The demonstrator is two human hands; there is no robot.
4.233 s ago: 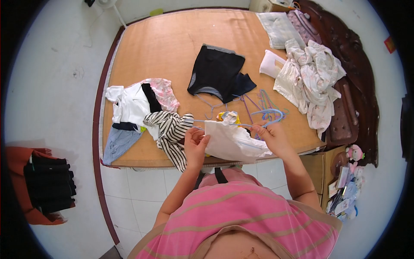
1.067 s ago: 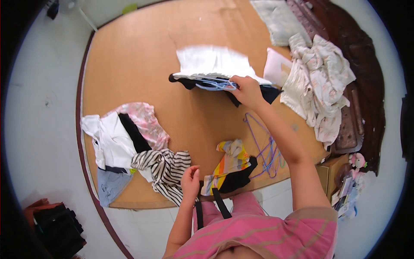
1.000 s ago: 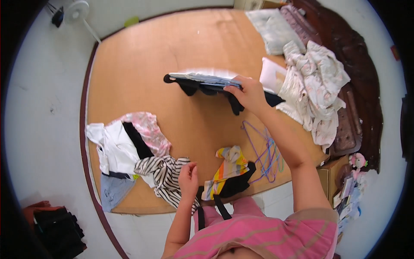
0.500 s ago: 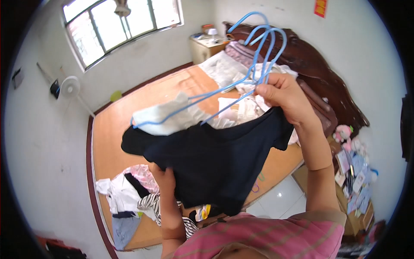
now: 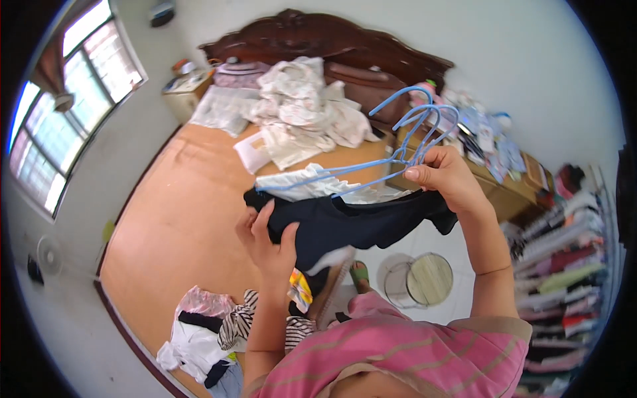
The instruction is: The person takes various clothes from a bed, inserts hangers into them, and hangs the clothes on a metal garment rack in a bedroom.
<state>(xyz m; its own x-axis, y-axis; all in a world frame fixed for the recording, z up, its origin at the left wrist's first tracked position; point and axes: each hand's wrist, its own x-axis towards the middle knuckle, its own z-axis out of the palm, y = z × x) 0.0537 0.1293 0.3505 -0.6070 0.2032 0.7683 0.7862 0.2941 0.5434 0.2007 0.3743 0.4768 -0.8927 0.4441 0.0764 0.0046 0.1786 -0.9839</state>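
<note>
Blue hangers [image 5: 402, 156], near-black top [image 5: 378, 222], pink-and-tan striped shirt [image 5: 398, 351]

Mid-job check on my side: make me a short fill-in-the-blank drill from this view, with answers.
The right hand holds hangers coloured ____, with a dark garment below.
The hand nearer the striped cloth is the ____ one.
The stool's seat has the shape of a ____.
The row of clothes is on the person's ____ side.

Missing words: blue; left; circle; right.

A wide fisheye camera on the person's head, the left of a pair, looks down past a striped top [image 5: 411, 341] at the near left hand [image 5: 271, 251] and right hand [image 5: 446, 177], facing over the bed [image 5: 179, 219] to its carved headboard [image 5: 279, 32], a window [image 5: 79, 83] curving at left.
</note>
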